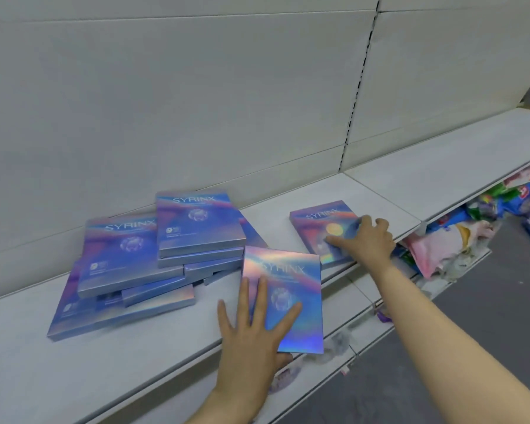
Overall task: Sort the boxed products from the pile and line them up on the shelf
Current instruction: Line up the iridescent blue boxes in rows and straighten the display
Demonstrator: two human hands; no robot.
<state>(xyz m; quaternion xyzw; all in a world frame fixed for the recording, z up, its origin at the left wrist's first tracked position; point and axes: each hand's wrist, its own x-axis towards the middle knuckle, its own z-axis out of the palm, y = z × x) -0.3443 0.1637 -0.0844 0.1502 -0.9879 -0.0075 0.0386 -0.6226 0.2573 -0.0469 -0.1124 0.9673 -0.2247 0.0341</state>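
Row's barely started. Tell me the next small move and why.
Probably slide the near box under the left hand rightward beside the far box that the right hand presses; both lie flat, apart, while the pile waits.

Bare shelf [426, 166] lies right of the box pile [153, 261].
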